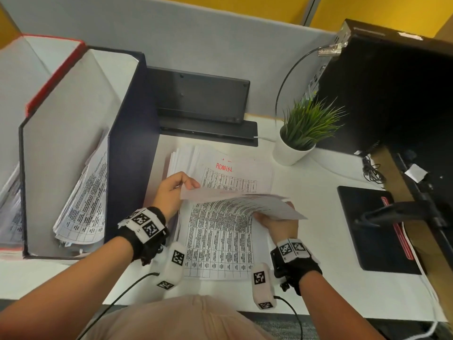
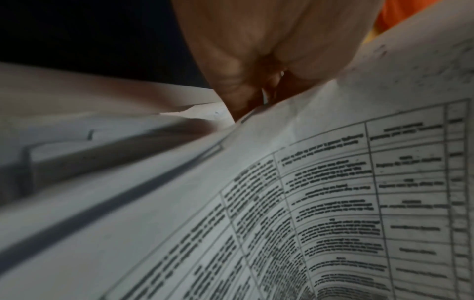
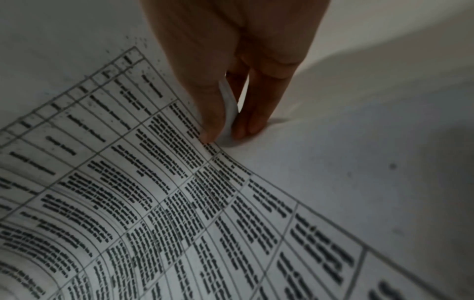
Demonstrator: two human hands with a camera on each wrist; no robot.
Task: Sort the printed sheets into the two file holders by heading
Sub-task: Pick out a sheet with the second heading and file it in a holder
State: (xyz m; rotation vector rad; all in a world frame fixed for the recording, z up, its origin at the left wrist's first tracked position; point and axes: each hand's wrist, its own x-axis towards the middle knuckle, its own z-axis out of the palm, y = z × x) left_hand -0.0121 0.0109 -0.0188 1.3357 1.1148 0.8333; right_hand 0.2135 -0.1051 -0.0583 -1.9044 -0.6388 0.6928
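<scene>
At frame centre both hands lift a printed sheet (image 1: 241,206) off the stack (image 1: 220,241) on the table (image 1: 318,241), left hand (image 1: 171,192) fingers pinching its left edge, right hand (image 1: 279,223) pinching its right, beside the dark file holder (image 1: 130,148) at left.

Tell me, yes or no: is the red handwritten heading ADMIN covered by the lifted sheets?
No: the red ADMIN heading shows uncovered on the white paper stack.

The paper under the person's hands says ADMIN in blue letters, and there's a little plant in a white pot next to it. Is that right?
Almost. The word ADMIN is written in red, not blue; the head view shows it on the sheet beyond both hands. The rest holds: a little plant in a white pot stands next to the papers.
</scene>
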